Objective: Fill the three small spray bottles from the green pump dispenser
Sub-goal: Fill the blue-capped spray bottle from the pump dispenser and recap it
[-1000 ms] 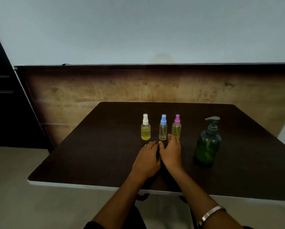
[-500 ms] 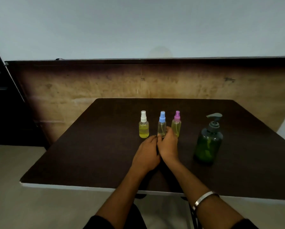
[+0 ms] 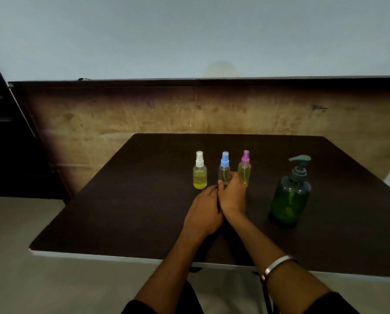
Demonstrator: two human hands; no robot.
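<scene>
Nearby, pump dispenser beside bottles.

Three spray bottles left of pump dispenser; on table

A plain, sparsely furnished room, perhaps an office, is showing here: a dark desk is standing before a worn wooden panel, under a bare pale wall.

A dark brown tabletop is filling the middle of the room. At twelve o'clock a worn wooden panel is running beneath a pale wall. At nine o'clock dark furniture is standing on beige floor.
</scene>
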